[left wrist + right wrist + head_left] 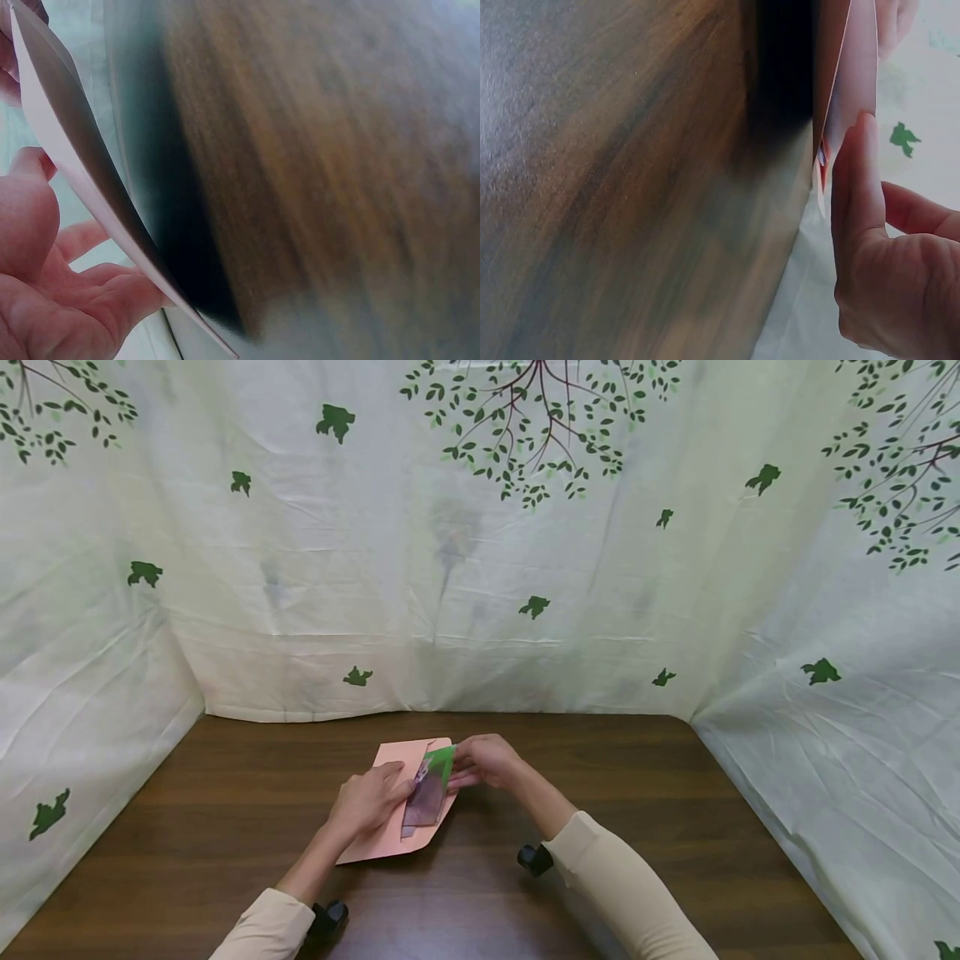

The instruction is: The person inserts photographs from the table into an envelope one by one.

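A pink envelope (396,837) is held at a tilt above the table's far half. My left hand (366,802) grips its left side, thumb on the face and fingers behind, as the left wrist view shows. At the envelope's right part lies a card (429,797) with a green top and a greyish-purple picture, partly tucked under the pink paper. My right hand (489,762) pinches the card at its upper right edge. In the right wrist view the right thumb or finger lies straight along the pink paper (855,82); the fingertips' exact hold is partly hidden.
A dark brown wooden table (637,777) lies beneath. White cloth curtain (480,568) with green leaf prints hangs behind and along both sides. A black wrist camera (535,860) is strapped at the right cuff, another (330,917) at the left.
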Tool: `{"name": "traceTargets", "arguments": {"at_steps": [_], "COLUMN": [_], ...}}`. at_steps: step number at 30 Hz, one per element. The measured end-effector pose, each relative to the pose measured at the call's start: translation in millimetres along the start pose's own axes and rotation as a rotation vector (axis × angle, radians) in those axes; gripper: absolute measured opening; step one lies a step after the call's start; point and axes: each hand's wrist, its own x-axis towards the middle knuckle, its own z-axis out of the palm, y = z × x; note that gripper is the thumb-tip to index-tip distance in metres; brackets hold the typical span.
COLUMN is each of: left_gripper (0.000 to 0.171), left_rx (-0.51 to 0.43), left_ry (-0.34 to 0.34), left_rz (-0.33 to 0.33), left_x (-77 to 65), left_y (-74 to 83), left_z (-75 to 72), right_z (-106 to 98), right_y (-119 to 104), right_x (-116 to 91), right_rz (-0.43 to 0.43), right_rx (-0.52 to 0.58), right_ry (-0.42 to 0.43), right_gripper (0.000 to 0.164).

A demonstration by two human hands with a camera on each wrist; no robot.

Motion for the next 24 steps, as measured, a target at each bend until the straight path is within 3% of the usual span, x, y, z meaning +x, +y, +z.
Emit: {"name": "traceTargets", "arguments": {"at_steps": [8,24], "left_gripper": [0.052,0.056], "left_rx": [-0.003,-0.007], "left_ry": [-0.008,-0.022], "left_rz": [0.006,0.003], "left_x": [1.9,4.9], "left_y": [0.8,-5.2], "left_z": [0.5,3.4], "right_z": [5.1,25.6], "right_y": [4.6,6.6], "right_x": [1.8,5.9], "right_rz": [0.009,0.025], "right_rx": [0.041,0.02], "right_ry": [-0.017,-0.014], "right_gripper": [0.029,0.024]}}
